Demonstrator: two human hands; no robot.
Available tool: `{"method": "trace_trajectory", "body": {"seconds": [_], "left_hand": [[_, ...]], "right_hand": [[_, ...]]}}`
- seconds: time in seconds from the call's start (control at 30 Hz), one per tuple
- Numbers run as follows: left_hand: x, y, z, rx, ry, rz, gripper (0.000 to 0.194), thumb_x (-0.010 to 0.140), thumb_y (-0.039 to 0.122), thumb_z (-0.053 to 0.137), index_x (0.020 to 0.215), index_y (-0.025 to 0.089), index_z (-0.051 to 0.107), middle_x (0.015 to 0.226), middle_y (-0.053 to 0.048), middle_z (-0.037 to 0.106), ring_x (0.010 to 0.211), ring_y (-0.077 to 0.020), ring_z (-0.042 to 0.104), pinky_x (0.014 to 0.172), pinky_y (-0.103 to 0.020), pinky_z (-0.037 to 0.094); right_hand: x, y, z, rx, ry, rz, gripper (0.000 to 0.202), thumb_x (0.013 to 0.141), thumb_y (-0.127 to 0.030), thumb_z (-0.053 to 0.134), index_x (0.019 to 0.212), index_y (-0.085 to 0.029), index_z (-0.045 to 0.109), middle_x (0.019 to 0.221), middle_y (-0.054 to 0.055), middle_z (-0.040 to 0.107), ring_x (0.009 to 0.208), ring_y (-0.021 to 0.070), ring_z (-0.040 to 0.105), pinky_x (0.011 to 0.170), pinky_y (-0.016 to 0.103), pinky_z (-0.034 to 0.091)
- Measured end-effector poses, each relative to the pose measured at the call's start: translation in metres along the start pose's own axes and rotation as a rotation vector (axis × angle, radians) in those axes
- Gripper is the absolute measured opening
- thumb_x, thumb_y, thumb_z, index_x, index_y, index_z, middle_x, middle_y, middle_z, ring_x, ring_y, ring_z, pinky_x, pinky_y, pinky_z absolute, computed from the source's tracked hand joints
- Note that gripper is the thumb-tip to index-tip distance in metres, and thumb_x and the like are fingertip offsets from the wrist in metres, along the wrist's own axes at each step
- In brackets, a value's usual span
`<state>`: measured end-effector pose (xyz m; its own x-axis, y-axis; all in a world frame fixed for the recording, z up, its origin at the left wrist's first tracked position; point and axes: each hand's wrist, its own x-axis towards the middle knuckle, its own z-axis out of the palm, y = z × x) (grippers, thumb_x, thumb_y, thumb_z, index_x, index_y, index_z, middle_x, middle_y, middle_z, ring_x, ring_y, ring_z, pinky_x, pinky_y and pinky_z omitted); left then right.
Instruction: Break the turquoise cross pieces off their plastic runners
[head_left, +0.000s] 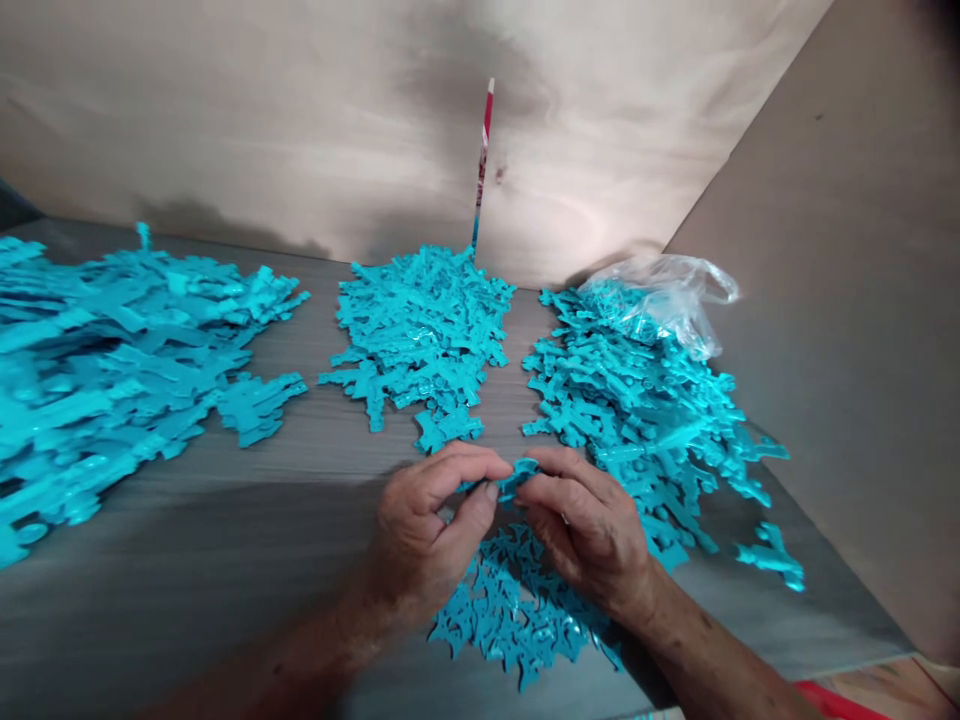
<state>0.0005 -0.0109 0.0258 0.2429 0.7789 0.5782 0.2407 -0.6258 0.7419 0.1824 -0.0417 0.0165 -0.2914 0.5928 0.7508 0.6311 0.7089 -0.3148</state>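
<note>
Between my two hands is a small turquoise plastic piece (517,480), partly hidden by the fingers. My left hand (435,510) pinches its left side between thumb and fingers. On its right side, the fingers of my right hand (589,520) are closed on it too. Below the hands lies a spread of small pointed turquoise pieces (517,615) on the grey table (285,540). Just beyond my fingertips, a loose turquoise piece (448,428) rests at the front of the middle pile (424,330).
A large pile of longer turquoise pieces (112,360) covers the left side. Another heap (645,410) stands at right, with a clear plastic bag (675,300) on top. A thin red-and-blue stick (482,165) stands against the wooden back panel (300,120). A side panel (847,330) bounds the right.
</note>
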Motion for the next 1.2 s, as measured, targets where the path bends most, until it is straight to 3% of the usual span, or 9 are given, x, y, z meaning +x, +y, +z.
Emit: {"method": "trace_trajectory", "body": {"seconds": [0.4,1.2], "left_hand": [[-0.0005,0.0027,-0.0004,-0.012,0.002,0.089,0.026,0.081,-0.002,0.058,0.092,0.019,0.07,0.091,0.0,0.073,0.084,-0.009,0.07,0.078,-0.015,0.053],[-0.0013,0.0037,-0.0039,-0.023,-0.033,0.22,0.027,0.083,-0.002,0.058,0.099,0.016,0.07,0.093,-0.003,0.074,0.09,-0.0104,0.069,0.085,-0.019,0.053]], "right_hand": [[-0.0052,0.0043,0.0023,-0.041,-0.014,-0.056,0.017,0.09,-0.008,0.054,0.102,-0.017,0.062,0.104,0.013,0.067,0.093,0.0204,0.066,0.076,0.032,0.056],[-0.0009,-0.0011,-0.0027,-0.032,-0.014,-0.052,0.014,0.089,-0.01,0.055,0.097,-0.014,0.065,0.104,0.015,0.067,0.088,0.019,0.066,0.075,0.03,0.056]]}}
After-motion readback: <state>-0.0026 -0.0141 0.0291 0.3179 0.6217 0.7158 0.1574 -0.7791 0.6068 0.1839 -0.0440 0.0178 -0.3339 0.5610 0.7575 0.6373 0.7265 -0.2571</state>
